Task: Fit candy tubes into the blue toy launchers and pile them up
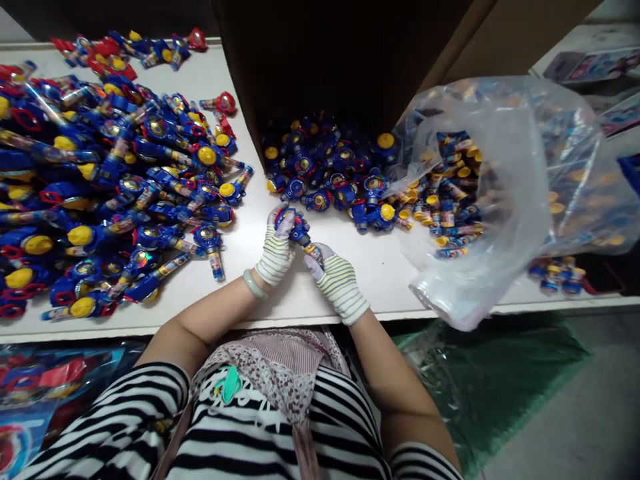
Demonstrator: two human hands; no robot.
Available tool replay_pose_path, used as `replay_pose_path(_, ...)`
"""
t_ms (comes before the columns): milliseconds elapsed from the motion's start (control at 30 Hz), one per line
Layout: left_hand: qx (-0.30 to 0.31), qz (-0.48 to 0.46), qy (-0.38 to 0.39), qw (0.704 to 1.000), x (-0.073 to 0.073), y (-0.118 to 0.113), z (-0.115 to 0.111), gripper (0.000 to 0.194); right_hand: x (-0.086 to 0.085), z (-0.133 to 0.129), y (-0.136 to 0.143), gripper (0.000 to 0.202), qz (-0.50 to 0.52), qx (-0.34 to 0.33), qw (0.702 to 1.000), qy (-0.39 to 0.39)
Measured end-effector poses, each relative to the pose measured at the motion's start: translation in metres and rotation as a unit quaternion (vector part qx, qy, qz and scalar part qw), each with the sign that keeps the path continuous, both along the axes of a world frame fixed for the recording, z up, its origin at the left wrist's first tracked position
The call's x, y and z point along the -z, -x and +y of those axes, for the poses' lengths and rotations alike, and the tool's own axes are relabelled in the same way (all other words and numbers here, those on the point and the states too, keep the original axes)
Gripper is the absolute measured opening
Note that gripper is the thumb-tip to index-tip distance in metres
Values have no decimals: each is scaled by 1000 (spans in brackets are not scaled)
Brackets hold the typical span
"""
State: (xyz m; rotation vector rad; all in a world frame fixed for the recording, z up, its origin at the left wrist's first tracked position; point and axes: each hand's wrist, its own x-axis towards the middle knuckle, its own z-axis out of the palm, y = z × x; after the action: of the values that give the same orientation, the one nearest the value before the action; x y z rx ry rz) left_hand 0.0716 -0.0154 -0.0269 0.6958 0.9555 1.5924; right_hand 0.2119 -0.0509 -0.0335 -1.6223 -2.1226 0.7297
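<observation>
My left hand point(278, 248), in a striped knit glove with a pale bangle at the wrist, grips a blue toy head point(297, 229) with red and gold details. My right hand point(338, 281), gloved the same way, has its fingers closed on a small printed tube point(313, 252). The tube meets the lower end of the toy head, in line with it. Just beyond my hands is a pile of blue toy heads point(345, 173) at the mouth of a cardboard box. To the right, printed tubes with yellow caps point(453, 200) spill from a clear plastic bag point(520, 180).
A large heap of blue toys with tubes attached point(115, 193) covers the left of the white table point(260, 307). The dark cardboard box point(320, 60) stands upright at the back. Several more tubes point(556, 276) lie near the right front edge. A green sack point(510, 380) sits below.
</observation>
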Motion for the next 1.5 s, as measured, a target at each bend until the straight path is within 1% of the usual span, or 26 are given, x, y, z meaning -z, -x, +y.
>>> replay_pose_path(133,-6,7,-38,999,6,3,2,41,0,-4,4,47,-60,7,997,-38)
replay_pose_path(267,-33,64,-41,997,6,7,-1,37,2,-6,9,47,-84,3,995,-62)
replay_pose_path(400,-36,72,-34,996,4,7,-1,35,4,-6,14,47,-95,33,991,-92)
replay_pose_path(533,-6,29,-26,999,2,6,-1,35,2,-8,13,47,-76,33,991,-108)
replay_pose_path(633,-20,38,-20,999,-2,5,-4,37,0,-9,13,44,-15,40,996,-82)
replay_pose_path(700,-29,38,-17,999,-7,3,-8,39,1,-8,14,42,84,42,995,-32)
replay_pose_path(767,-10,16,-19,1000,-11,3,-12,43,3,-8,16,48,228,18,970,79)
replay_pose_path(800,7,3,-22,1000,-12,4,-14,46,5,-7,16,55,299,-8,941,159)
replay_pose_path(833,28,-2,-23,999,-12,6,-15,48,7,-7,17,62,358,-34,901,242)
replay_pose_path(867,45,2,-21,999,-11,8,-15,49,9,-6,17,68,398,-46,864,306)
replay_pose_path(900,52,16,-18,998,-9,10,-15,50,11,-5,17,71,416,-41,843,340)
replay_pose_path(933,46,39,-14,998,-6,11,-13,50,12,-5,17,70,410,-23,847,338)
replay_pose_path(967,30,64,-12,997,-3,13,-12,50,12,-4,17,67,381,5,873,305)
replay_pose_path(1033,-12,99,-15,995,3,13,-9,48,11,-5,18,57,290,67,934,199)
replay_pose_path(1067,-24,96,-17,995,4,13,-8,47,10,-7,18,53,267,77,945,175)
replay_pose_path(1100,-16,76,-15,997,4,12,-8,45,9,-9,19,51,271,72,943,182)
replay_pose_path(1133,7,43,-10,999,3,12,-9,44,9,-12,20,50,296,60,930,208)
replay_pose_path(1167,39,4,-4,999,1,12,-11,43,9,-16,22,51,336,39,907,250)
replay_pose_path(1233,108,-59,5,992,-5,14,-14,44,12,-22,26,57,422,-21,841,337)
replay_pose_path(1267,128,-72,7,989,-7,16,-16,45,13,-23,28,60,449,-41,816,362)
replay_pose_path(1300,134,-68,7,989,-9,18,-17,45,15,-23,29,60,460,-45,808,365)
replay_pose_path(1333,123,-55,5,991,-9,20,-18,46,16,-22,31,57,463,-36,812,353)
replay_pose_path(1367,101,-36,2,994,-8,22,-19,46,16,-20,32,52,454,-15,829,326)
replay_pose_path(1433,48,-3,-4,999,-5,23,-19,47,15,-16,36,44,412,39,875,251)
replay_pose_path(1467,33,4,-6,999,-4,24,-19,47,13,-15,39,42,402,51,884,232)
replay_pose_path(1500,32,2,-5,999,-4,26,-18,47,11,-15,43,41,407,46,881,238)
